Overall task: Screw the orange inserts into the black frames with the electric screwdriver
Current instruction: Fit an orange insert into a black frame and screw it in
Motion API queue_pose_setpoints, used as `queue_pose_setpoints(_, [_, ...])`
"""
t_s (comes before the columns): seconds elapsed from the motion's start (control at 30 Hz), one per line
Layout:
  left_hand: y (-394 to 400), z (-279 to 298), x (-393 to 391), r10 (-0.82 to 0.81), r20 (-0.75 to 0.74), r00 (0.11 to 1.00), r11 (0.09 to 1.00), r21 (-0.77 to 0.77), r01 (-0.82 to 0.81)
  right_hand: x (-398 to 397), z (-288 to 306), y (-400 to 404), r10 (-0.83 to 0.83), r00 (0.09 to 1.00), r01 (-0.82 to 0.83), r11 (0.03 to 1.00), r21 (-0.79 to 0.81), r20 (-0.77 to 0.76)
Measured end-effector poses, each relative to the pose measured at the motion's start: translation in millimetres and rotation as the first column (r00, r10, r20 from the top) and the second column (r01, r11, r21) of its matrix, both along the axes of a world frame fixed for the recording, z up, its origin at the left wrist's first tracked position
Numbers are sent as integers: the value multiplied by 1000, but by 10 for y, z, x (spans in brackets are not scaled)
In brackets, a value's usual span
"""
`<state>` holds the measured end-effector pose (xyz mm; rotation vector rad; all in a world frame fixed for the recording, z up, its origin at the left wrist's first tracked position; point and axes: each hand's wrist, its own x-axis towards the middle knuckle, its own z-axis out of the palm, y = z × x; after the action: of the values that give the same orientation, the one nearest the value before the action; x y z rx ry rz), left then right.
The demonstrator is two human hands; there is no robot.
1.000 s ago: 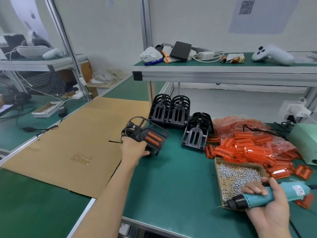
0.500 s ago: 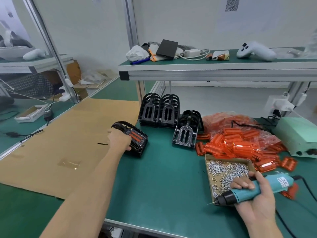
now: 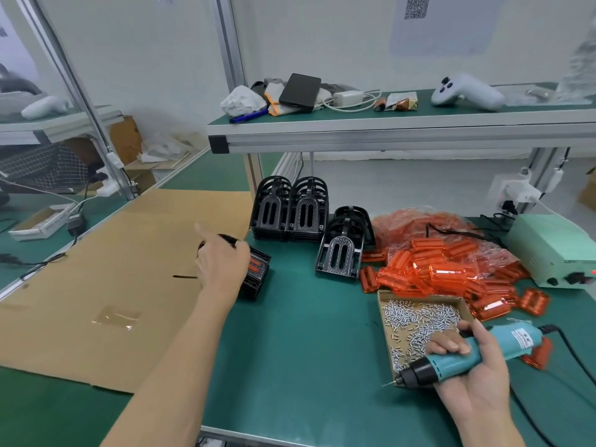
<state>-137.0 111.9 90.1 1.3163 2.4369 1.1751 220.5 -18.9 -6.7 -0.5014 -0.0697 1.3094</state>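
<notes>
At centre frame, the left hand (image 3: 222, 269) rests on an assembled black frame (image 3: 256, 275), its grip hidden; lower right, the right hand (image 3: 474, 366) clasps the electric screwdriver (image 3: 464, 358) beside the screw tray (image 3: 385, 317). Setting the frame down flat, clear of the empty frames (image 3: 290, 211), looks wise.

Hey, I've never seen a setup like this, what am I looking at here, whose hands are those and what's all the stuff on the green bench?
There is no machine: a person wears a head camera looking down at their own hands. The right hand grips a teal electric screwdriver. The left hand rests on a black frame with an orange insert. On the bench lie more black frames, loose orange inserts and a cardboard tray of screws.
</notes>
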Motion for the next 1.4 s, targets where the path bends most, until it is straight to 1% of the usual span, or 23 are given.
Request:
queue_pose_setpoints(0.03, [17,67,104,-58,-54,997,994,93,63,3,0,1,2,1000,-2,1000,-1,2])
queue_pose_setpoints(0.1, [90,171,380,-280,-144,949,921,240,308,8,-4,2,5,1000,-5,1000,-7,-2])
queue_pose_setpoints(0.17, [223,197,706,-522,-182,834,801,231,552,14,3,-2,3,1000,-3,1000,-17,-5])
queue_pose_setpoints(0.23, [378,100,1023,-660,-259,705,727,14,686,19,22,-14,3,1000,-3,1000,-27,4])
queue_pose_setpoints(0.3, [497,-139,1302,-706,-350,616,708,-318,631,18,39,-30,6,1000,-6,1000,-27,-1])
queue_pose_setpoints(0.33, [536,-274,1408,-734,-312,603,675,-431,599,15,47,-34,7,1000,-7,1000,-27,-9])
queue_pose_setpoints(0.37, [569,-398,1492,-747,-238,621,644,-491,587,13,54,-37,6,1000,-7,1000,-30,-16])
queue_pose_setpoints(0.43, [618,-594,1609,-733,-116,671,620,-520,587,16,66,-37,13,1000,-14,999,-42,-22])
queue_pose_setpoints(0.5, [637,-712,1702,-717,-123,687,631,-533,563,23,68,-35,24,999,-26,999,-48,-30])
queue_pose_setpoints(0.67, [613,-867,1834,-650,-209,730,737,-407,539,15,78,-57,22,999,-25,998,-65,-44])
queue_pose_setpoints(0.87, [479,-763,1780,-609,-207,766,786,-288,547,-3,112,-56,10,1000,-12,996,-89,-22])
queue_pose_setpoints(0.97, [216,-607,1750,-616,-114,780,788,-119,605,-1,101,-53,13,1000,-14,997,-80,-15])
queue_pose_setpoints(1.03, [-40,-465,1691,-645,80,760,764,54,642,6,94,-48,15,1000,-15,997,-75,0])
queue_pose_setpoints(1.07, [-193,-401,1636,-660,254,707,750,159,642,10,88,-42,17,1000,-17,997,-72,3])
queue_pose_setpoints(1.1, [-364,-345,1569,-654,485,581,745,274,609,15,81,-36,18,1000,-17,998,-67,5])
queue_pose_setpoints(1.13, [-533,-339,1491,-606,707,365,759,377,531,18,75,-31,18,1000,-18,998,-64,4])
queue_pose_setpoints(1.17, [-698,-381,1391,-522,849,88,781,433,449,21,68,-30,19,1000,-19,998,-63,4])
queue_pose_setpoints(1.2, [-862,-453,1291,-438,883,-168,795,468,386,23,62,-28,22,1000,-22,998,-62,5])
queue_pose_setpoints(1.23, [-1032,-526,1205,-369,865,-339,806,480,346,26,55,-25,24,1000,-24,998,-60,5])
queue_pose_setpoints(1.27, [-1190,-593,1145,-300,846,-440,827,461,322,28,51,-22,24,1000,-23,998,-60,6])
queue_pose_setpoints(1.3, [-1324,-658,1106,-242,833,-497,851,428,304,30,48,-17,22,1000,-22,998,-63,7])
queue_pose_setpoints(1.33, [-1437,-720,1088,-201,827,-525,874,394,286,29,46,-12,22,1000,-22,998,-65,8])
queue_pose_setpoints(1.4, [-1606,-785,1102,-134,844,-519,913,308,266,29,48,-2,24,1000,-24,997,-67,8])
